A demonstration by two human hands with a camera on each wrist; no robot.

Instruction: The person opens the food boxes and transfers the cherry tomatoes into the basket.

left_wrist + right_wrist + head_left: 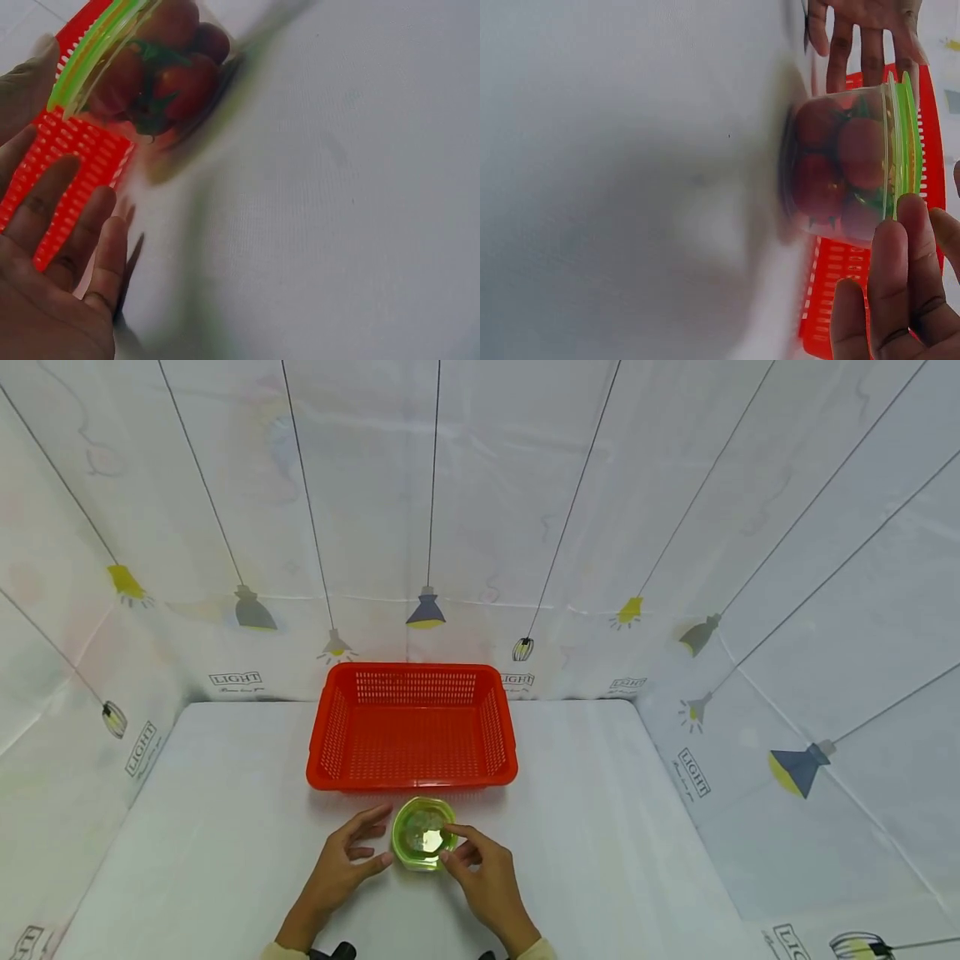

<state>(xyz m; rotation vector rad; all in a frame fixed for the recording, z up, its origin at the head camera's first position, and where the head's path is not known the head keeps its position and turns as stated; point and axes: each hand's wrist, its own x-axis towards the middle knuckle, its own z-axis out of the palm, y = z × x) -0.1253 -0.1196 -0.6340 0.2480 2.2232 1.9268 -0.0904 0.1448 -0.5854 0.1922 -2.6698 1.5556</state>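
A clear tub (840, 161) of red tomatoes (180, 82) with green stems stands upright on the white table. Its bright green lid (422, 835) covers the top. To the left of the tub is my left hand (347, 857), fingers spread and apart from it, palm turned toward it. My right hand (483, 877) is at the tub's right side, index fingertip over the lid's edge and thumb tip at the rim just below. In the right wrist view, loosely bent fingers (889, 277) overlap the lid's edge.
Directly behind the tub sits a red perforated plastic basket (412, 772). The white table (600, 827) reaches back to a wall sheet (495, 527) printed with hanging lamps, and similar sheets rise on both sides.
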